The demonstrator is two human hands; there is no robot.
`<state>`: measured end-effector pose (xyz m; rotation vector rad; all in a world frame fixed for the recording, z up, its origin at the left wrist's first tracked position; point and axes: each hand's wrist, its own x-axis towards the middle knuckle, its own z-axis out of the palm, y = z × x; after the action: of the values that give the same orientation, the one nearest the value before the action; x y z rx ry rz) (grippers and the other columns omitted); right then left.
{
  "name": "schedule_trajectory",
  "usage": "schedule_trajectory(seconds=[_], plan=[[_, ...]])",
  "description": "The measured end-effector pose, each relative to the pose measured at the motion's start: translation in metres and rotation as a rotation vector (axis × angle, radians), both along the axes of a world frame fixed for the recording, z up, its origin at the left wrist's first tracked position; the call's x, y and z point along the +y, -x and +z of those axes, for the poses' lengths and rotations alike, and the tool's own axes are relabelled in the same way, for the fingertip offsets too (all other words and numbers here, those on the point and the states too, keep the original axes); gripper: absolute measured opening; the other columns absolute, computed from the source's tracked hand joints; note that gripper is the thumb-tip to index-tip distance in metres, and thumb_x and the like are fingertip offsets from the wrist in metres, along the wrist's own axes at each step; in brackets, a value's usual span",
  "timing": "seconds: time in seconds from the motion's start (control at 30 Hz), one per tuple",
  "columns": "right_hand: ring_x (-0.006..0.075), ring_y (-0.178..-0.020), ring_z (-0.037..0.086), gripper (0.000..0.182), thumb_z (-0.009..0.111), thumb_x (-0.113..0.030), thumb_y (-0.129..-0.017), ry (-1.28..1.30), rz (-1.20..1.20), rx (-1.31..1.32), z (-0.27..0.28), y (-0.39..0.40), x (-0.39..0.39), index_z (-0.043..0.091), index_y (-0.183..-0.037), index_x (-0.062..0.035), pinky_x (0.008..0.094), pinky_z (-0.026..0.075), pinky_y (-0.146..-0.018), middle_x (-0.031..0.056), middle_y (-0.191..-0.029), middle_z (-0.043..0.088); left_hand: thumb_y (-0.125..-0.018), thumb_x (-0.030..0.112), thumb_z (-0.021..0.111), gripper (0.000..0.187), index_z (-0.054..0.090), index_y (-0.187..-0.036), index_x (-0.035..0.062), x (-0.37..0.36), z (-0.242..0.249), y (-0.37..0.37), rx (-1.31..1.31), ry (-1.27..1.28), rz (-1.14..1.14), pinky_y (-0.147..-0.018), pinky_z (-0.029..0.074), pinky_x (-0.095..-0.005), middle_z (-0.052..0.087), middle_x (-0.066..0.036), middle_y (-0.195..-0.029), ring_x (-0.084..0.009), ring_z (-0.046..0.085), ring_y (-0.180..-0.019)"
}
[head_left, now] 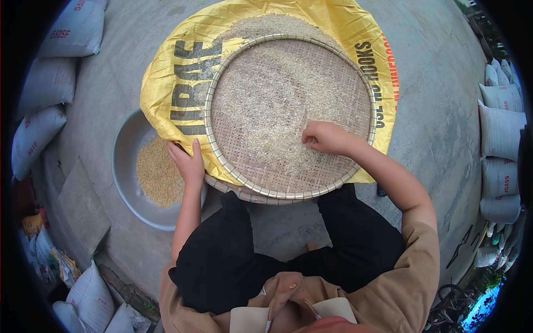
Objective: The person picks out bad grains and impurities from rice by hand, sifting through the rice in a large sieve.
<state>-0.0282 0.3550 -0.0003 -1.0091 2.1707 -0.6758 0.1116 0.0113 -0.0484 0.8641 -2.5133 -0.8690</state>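
Note:
A round woven bamboo winnowing tray (361, 100) lies over a yellow printed sack (158, 83). Pale rice grains (250, 100) are spread thinly across the tray. Above the grains, right of the tray's centre, my right hand (328, 137) is closed with fingertips pinched together; whatever they hold is too small to make out. My left hand (189, 162) grips the sack's lower left edge, thumb on top, beside the tray's rim. Left of it stands a grey metal basin (123, 172) with golden unhusked grain (158, 172) inside.
More grain (277, 25) lies on the sack beyond the tray. Under the tray's near edge shows another woven rim (244, 192). Full white sacks (50, 83) line the left side, and more white sacks (502, 127) are stacked at right. The floor (438, 89) is concrete.

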Motion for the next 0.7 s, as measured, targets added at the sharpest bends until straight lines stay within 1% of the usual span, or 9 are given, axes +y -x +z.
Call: schedule_trajectory(seconds=[0.1,0.23,0.3,0.5,0.6,0.7], plan=[[0.0261,-0.083,0.06,0.011,0.066,-0.011,-0.072,-0.066,0.021,0.023,0.0,-0.001,-0.002,0.062,-0.082,-0.0071,0.0369,0.048,-0.071,0.008,-0.086,0.059,-0.085,0.029,0.06,0.082,0.012,-0.137,-0.0113,-0.001,0.0,0.001,0.004,-0.004,-0.006,-0.109,0.019,-0.0447,0.019,-0.031,-0.141,-0.0429,0.019,-0.132],[0.0259,-0.084,0.059,0.01,0.066,-0.012,-0.072,-0.117,0.037,0.059,0.003,-0.002,-0.004,0.062,-0.081,-0.0089,0.037,0.048,-0.072,0.0063,-0.087,0.059,-0.085,0.028,0.06,0.081,0.012,-0.137,-0.0111,0.0,0.0,0.001,0.008,-0.012,0.0,-0.109,0.019,-0.0446,0.018,-0.031,-0.141,-0.0428,0.02,-0.132],[0.0262,-0.084,0.06,0.009,0.064,-0.011,-0.072,-0.143,0.068,0.071,0.008,-0.002,-0.006,0.062,-0.081,-0.0093,0.0369,0.048,-0.072,0.006,-0.086,0.059,-0.085,0.027,0.06,0.081,0.012,-0.137,-0.0112,-0.001,0.0,0.001,0.007,-0.013,0.001,-0.109,0.018,-0.0447,0.018,-0.031,-0.141,-0.0428,0.019,-0.132],[0.0267,-0.082,0.06,0.005,0.058,-0.012,-0.075,-0.116,0.092,0.145,0.005,-0.004,-0.007,0.061,-0.079,-0.0093,0.0382,0.049,-0.069,0.0061,-0.087,0.059,-0.084,0.026,0.06,0.081,0.012,-0.137,-0.0115,0.0,0.001,0.0,0.006,-0.003,-0.012,-0.109,0.018,-0.0454,0.019,-0.031,-0.14,-0.0428,0.018,-0.132],[0.0267,-0.081,0.06,0.006,0.058,-0.013,-0.076,-0.072,0.075,0.162,0.006,-0.004,-0.007,0.06,-0.079,-0.0093,0.0385,0.049,-0.069,0.0059,-0.086,0.059,-0.084,0.026,0.061,0.081,0.012,-0.137,-0.0117,0.0,0.003,0.001,0.007,-0.001,-0.014,-0.109,0.018,-0.0456,0.019,-0.031,-0.14,-0.0431,0.018,-0.132],[0.0268,-0.081,0.06,0.007,0.058,-0.014,-0.076,-0.089,0.063,0.183,0.005,-0.006,-0.01,0.06,-0.08,-0.009,0.0386,0.049,-0.069,0.0065,-0.086,0.059,-0.084,0.026,0.061,0.081,0.012,-0.137,-0.0119,0.0,0.003,0.001,0.006,-0.002,-0.017,-0.109,0.018,-0.0456,0.019,-0.032,-0.14,-0.0435,0.018,-0.132]])
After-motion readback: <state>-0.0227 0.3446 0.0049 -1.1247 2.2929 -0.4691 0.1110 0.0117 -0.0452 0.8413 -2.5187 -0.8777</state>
